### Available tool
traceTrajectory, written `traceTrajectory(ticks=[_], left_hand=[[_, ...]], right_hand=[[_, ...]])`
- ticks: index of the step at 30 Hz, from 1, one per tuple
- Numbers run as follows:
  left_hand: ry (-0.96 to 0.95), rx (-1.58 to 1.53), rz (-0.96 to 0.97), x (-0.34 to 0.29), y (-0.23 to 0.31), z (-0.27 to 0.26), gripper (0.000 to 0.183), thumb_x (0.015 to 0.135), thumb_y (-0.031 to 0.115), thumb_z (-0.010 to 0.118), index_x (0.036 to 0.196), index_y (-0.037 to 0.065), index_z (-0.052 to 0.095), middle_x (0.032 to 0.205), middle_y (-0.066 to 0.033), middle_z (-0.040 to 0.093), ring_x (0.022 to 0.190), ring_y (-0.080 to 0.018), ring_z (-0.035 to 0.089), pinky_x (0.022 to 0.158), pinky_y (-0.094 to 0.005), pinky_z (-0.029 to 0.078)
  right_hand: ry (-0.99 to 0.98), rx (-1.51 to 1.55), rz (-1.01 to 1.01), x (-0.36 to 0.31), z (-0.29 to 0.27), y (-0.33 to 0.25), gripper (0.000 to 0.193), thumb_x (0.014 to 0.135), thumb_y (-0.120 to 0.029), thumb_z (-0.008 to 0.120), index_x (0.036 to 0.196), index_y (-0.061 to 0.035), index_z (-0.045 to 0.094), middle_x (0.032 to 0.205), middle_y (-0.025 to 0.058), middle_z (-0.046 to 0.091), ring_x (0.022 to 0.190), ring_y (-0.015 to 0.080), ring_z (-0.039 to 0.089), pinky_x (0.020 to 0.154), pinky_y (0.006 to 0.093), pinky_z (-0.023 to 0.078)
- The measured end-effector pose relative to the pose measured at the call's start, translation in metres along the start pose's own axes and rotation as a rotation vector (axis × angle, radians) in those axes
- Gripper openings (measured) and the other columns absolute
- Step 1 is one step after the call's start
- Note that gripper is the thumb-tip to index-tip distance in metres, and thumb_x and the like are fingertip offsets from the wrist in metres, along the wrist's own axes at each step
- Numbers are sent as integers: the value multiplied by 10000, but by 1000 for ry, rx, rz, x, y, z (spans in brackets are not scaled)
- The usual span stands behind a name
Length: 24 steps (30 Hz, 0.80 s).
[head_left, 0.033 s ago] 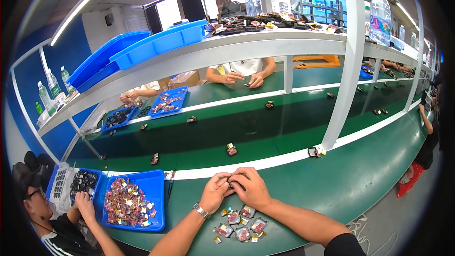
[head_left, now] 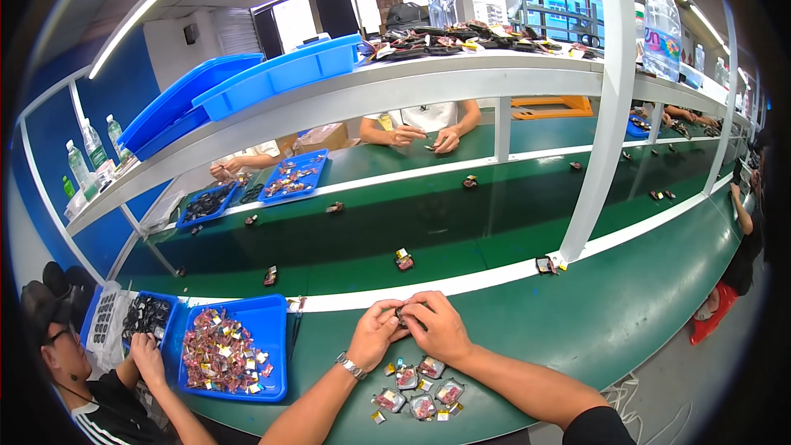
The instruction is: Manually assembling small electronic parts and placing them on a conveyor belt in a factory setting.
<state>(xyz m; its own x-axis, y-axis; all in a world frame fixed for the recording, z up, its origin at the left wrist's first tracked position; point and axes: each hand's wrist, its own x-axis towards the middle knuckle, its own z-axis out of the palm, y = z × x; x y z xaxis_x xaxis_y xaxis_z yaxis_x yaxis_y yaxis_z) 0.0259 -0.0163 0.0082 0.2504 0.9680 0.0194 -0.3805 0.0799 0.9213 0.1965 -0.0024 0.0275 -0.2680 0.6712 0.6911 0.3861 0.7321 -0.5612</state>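
Note:
Fingertips of my left hand (head_left: 373,336) and my right hand (head_left: 437,328) meet above the green worktop, pinching a small dark part (head_left: 400,316) between them. Most of that part is covered by my fingers, so its exact kind does not show. Just below my wrists lies a loose group of small rounded casings (head_left: 422,406) with red circuit boards and yellow-and-silver pieces attached. To the left of my left forearm, a blue tray (head_left: 281,363) is heaped with small red boards (head_left: 222,350) bearing yellow and white bits.
Beyond my hands a dark green conveyor (head_left: 362,239) carries scattered assemblies (head_left: 403,259). A white post (head_left: 606,115) holds up a shelf with blue bins (head_left: 280,74) and bottles. At left a co-worker (head_left: 99,387) handles black parts; others work across the belt.

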Motion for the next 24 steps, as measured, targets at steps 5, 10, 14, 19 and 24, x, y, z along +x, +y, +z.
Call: traceTrajectory(ticks=[5,10,14,19,24], left_hand=[[7,-21,-25,-1,1,0,283,971,40,477,1250,31,430,1218,-113,574,1111,-181,585,941,-337,517],[-8,-15,-14,-2,0,-1,271,986,32,437,1257,34,438,1255,-112,566,1115,-170,585,932,-316,513],[-14,0,-9,-2,2,3,266,983,16,429,1249,19,436,1253,-127,563,1121,-175,582,952,-327,509],[-1,15,-11,-2,1,7,261,977,4,431,1239,7,436,1243,-139,566,1129,-198,579,966,-353,508],[19,16,-3,-1,0,8,261,973,-8,433,1233,8,438,1243,-140,565,1141,-216,574,970,-373,510]], right_hand=[[15,-49,-105,0,-3,1,176,749,-27,697,920,-51,664,956,65,600,884,248,588,720,337,522],[-11,-110,-157,1,-6,-3,216,722,-24,712,931,-57,668,945,59,611,877,239,593,716,328,526],[-12,-202,-247,2,-6,-1,220,709,-27,707,922,-63,672,937,46,611,871,232,594,710,327,530],[-20,-226,-248,0,-5,2,226,700,-16,690,919,-71,677,927,40,613,858,222,597,708,322,531],[-11,-247,-242,-1,-4,4,231,713,-24,690,939,-73,683,943,41,616,851,227,596,707,313,531]])
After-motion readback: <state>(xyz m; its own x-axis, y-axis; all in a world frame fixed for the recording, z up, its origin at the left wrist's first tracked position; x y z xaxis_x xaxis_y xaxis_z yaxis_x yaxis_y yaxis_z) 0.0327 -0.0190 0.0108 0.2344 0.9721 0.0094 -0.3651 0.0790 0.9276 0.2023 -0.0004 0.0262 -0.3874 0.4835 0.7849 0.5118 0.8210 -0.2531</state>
